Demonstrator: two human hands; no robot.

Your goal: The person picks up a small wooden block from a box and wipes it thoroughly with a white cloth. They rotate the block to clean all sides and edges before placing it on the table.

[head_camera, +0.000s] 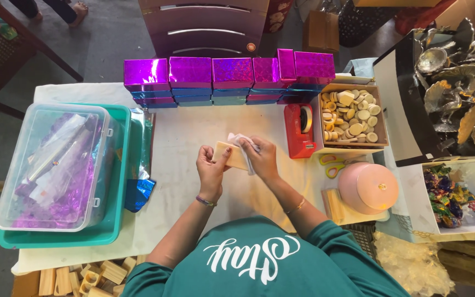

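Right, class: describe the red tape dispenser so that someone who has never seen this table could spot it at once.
Start at the row of shiny purple boxes along the far edge of the table. At its right end sits an open box of pale wooden pieces; the tape dispenser stands against that box's left side. It is the only solid red thing there.

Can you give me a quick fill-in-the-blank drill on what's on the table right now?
1. The left hand holds a flat ____ block while the right hand presses a white cloth on it.
2. The row of shiny gift boxes at the table's far edge is ____ on top.
3. The red tape dispenser stands directly left of a cardboard box of ____ pieces.
4. The yellow-handled scissors lie beside a round ____ container.

Missing words: wooden; purple; wooden; pink
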